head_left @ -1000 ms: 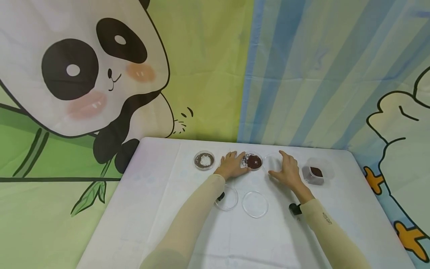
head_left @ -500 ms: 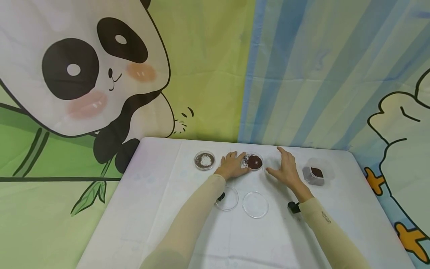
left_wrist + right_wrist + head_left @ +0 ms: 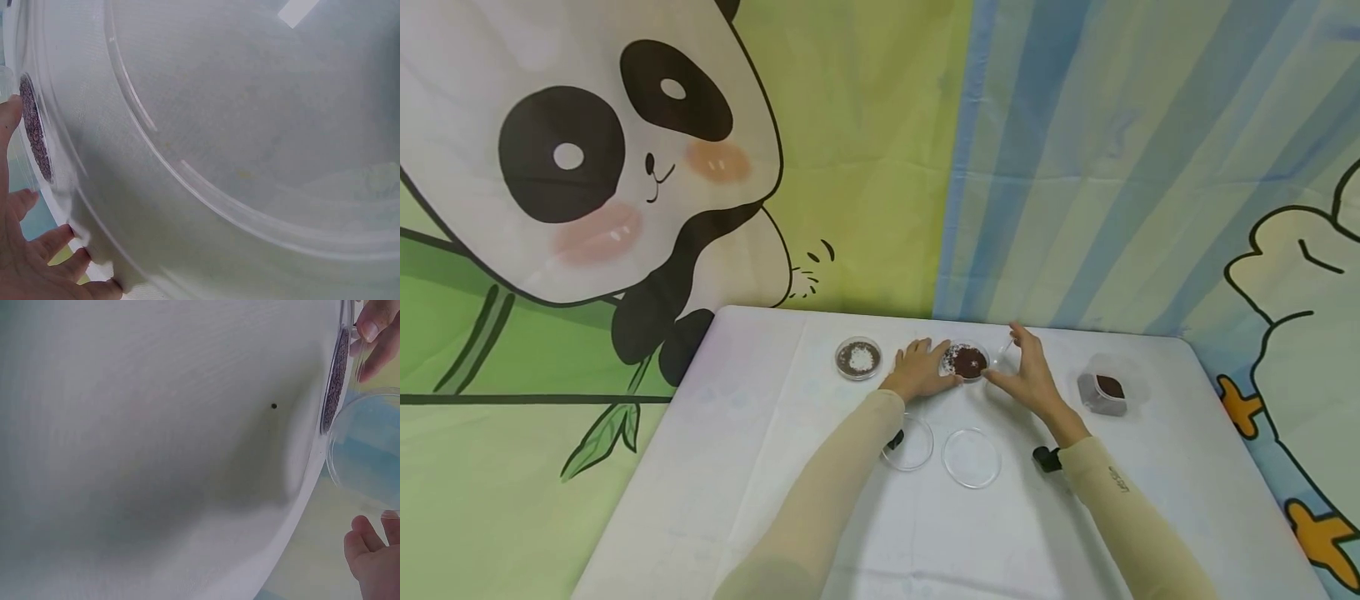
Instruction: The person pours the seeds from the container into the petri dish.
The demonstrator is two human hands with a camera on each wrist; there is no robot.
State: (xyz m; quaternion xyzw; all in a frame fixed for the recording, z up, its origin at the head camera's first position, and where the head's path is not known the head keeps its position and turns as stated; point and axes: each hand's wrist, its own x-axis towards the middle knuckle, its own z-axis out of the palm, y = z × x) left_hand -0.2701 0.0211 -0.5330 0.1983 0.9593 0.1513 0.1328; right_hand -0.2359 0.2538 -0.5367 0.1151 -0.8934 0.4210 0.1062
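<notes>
My left hand [image 3: 919, 368] rests at the left side of a petri dish [image 3: 964, 362] of dark reddish-brown granules. Its thumb and index finger hold that dish's rim, while the other fingers spread on the cloth. Just right of it, my right hand [image 3: 1028, 372] holds an empty clear petri dish [image 3: 365, 450] by the edge. That piece stands tilted up, its rim close beside the filled dish in the right wrist view. Another dish [image 3: 858, 358], with white matter over brown granules, sits farther left.
Two clear round dishes or lids [image 3: 972, 458] lie nearer the front, one partly behind the left sleeve. A clear plastic tub [image 3: 1102, 395] with brown contents stands at right. A printed curtain [image 3: 880, 158] hangs behind the white table [image 3: 775, 500].
My right hand has moved left toward the filled dish, and the clear petri dish has gone from lying nearly flat to tilted up. My left hand has stayed in place.
</notes>
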